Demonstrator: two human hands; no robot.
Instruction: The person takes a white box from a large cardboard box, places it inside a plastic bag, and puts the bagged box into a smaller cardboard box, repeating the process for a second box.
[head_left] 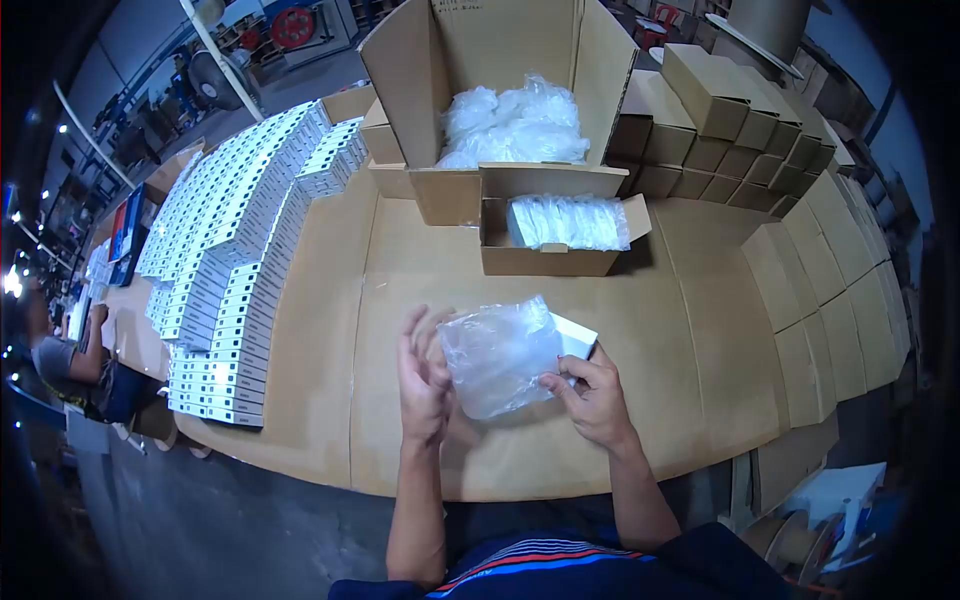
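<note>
My right hand (592, 398) pinches a small white box (574, 337) together with the edge of a clear plastic bag (498, 360). The bag spreads out to the left, over the middle of the work surface, and covers part of the box. My left hand (425, 380) is open at the bag's left edge, its fingers raised, apart and a little blurred. Beyond both hands, an open carton (550, 263) holds a row of plastic-wrapped items (570, 222).
A large open carton (400, 90) full of clear plastic bags (515, 125) stands at the back. Stacked white boxes (225, 290) line the left side. Brown cartons (735, 120) are piled back right, with more (835, 300) along the right edge. A person (75, 360) sits far left.
</note>
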